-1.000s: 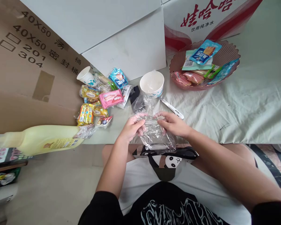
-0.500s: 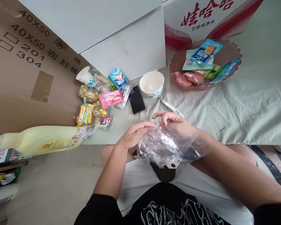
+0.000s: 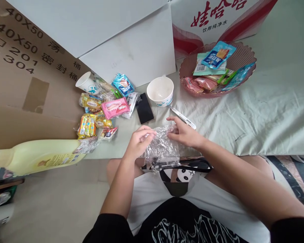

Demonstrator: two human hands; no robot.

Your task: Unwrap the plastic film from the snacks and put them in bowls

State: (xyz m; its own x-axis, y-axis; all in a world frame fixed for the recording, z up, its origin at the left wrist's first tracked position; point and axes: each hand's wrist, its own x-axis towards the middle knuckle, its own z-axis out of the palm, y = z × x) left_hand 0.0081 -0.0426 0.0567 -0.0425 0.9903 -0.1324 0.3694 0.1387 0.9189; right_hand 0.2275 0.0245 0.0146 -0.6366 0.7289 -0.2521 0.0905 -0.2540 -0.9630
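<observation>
A crumpled clear plastic bag (image 3: 163, 148) hangs between my hands, over the table's front edge and my lap. My left hand (image 3: 139, 141) pinches the bag's upper left rim between thumb and fingers. At the upper right of the bag is my right hand (image 3: 186, 133), its thumb and index finger spread apart. The right thumb lies against the film or very close to it; contact is hard to judge. Just beyond the right hand lies a white utility knife (image 3: 183, 117). A white paper cup (image 3: 160, 91) stands behind the knife, and a dark phone (image 3: 145, 108) lies left of the cup.
Left of the phone are wrapped snacks, including a pink packet (image 3: 116, 108), and a tipped paper cup (image 3: 87, 82). A pale yellow bottle (image 3: 43, 155) lies at the left edge. A pinkish scalloped bowl (image 3: 243, 55) holds snack packets. Boxes, one white (image 3: 131, 50), stand behind.
The bag has come off my right hand and forearm, which it covered before, and now hangs flatter to the left. My right fingers have spread. The view has shifted slightly.
</observation>
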